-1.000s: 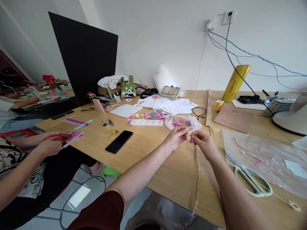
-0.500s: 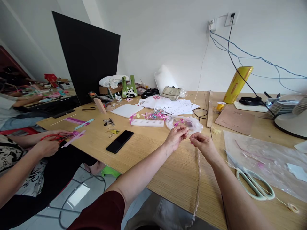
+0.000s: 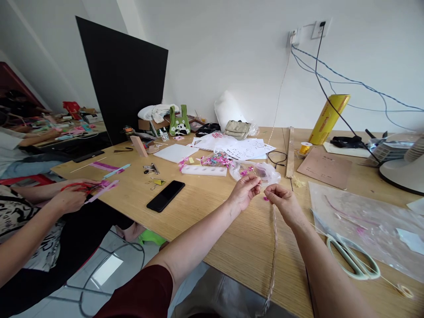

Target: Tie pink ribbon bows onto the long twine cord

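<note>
My left hand (image 3: 244, 191) and my right hand (image 3: 283, 201) meet over the middle of the wooden table (image 3: 205, 221), both pinched on the top end of a twisted twine cord (image 3: 273, 247). The cord hangs down from my fingers across the table and over its front edge. A tiny pink piece (image 3: 265, 198) shows between my fingers. Just behind my hands lies a clear plastic bag (image 3: 265, 171) with pink bits inside.
A black phone (image 3: 165, 195) lies left of my hands, pale green scissors (image 3: 353, 257) on a plastic sheet (image 3: 361, 221) to the right. A white tray (image 3: 203, 169), papers (image 3: 245, 148), a yellow roll (image 3: 327, 118) and a fan (image 3: 402, 161) stand further back. Another person's hands (image 3: 71, 196) hold pink strips at left.
My hands have stayed close together on the cord, shifting only slightly. The view has drifted a little to the left.
</note>
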Tool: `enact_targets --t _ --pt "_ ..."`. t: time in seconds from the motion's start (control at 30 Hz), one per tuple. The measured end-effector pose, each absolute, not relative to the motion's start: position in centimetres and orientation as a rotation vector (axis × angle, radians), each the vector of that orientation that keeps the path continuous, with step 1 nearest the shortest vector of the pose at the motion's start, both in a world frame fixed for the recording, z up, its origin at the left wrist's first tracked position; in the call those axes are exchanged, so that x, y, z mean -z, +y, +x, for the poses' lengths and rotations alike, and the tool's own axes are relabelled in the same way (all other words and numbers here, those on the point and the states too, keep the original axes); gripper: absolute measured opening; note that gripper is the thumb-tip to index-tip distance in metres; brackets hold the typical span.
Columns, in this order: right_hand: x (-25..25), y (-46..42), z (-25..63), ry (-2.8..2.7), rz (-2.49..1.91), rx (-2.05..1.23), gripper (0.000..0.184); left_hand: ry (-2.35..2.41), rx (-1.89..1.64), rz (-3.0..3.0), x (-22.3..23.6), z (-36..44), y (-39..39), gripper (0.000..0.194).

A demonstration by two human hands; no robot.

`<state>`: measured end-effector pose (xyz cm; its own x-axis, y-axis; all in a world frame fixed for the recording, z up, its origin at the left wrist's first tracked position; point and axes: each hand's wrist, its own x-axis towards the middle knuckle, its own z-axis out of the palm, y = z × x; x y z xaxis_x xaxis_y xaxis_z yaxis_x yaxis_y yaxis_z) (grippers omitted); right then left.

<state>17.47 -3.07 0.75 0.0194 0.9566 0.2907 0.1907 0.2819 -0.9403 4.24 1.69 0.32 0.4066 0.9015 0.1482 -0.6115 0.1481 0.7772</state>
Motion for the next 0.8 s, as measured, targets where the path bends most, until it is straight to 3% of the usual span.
enact_targets --t 0.2,0.8 --pt "-0.6 -3.0 17.5 -1.406 -1.112 -0.887 0.017 0.372 -1.126 0.882 -0.5 4.2 1.6 0.027" --pt "0.0 -2.5 18.0 -1.459 -1.177 -0.624 0.013 0.383 -0.652 0.879 -0.5 3.1 1.9 0.023"
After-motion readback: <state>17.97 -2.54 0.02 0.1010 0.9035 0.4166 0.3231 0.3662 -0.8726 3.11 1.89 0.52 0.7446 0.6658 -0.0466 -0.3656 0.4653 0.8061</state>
